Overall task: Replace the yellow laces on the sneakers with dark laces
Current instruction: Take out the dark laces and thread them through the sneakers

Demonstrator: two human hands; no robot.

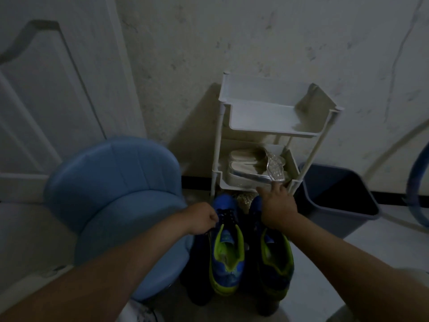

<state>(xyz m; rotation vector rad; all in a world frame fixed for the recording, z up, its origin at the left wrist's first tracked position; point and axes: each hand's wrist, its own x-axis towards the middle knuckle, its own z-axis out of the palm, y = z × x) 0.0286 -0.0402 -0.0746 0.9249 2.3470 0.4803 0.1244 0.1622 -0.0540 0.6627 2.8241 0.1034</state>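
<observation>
Two of them sit side by side on the floor [320, 270], just apart: left sneaker [226, 273] and right sneaker [276, 263]. Long axes are roughly parallel and run away from the camera, toes toward the rack [267, 117], heels nearest the person. Uppers are blue with lime-green collar lining and lime trim at the heel; the finish looks smooth and synthetic, the openings oval. Dark laces [228, 217] cross the left sneaker's throat in tight rows above the lime tongue. The right sneaker's lace area is too dark to read. Left hand [204, 220] is at the left edge of those lace rows, fingers curled in tight and knuckles against the shoe; I cannot tell whether a lace is actually pinched. Right hand [277, 208] is palm down over the right sneaker's toe, fingers stretched forward and loose, holding nothing, with one fingertip at the front lip of the rack's lower shelf. The rack is white moulded plastic, tray-shaped tiers on thin posts, standing against a mottled pale wall [255, 31]. The lower tier carries pale flat slippers [246, 159] with a clear, bead-studded sandal [276, 169] lying across them. A blue padded chair [120, 182] with a rounded back and smooth skin is just left of the left sneaker. A dark rectangular plastic bin [336, 212] stands right of the rack. A panelled white door [46, 101] is at far left.
</observation>
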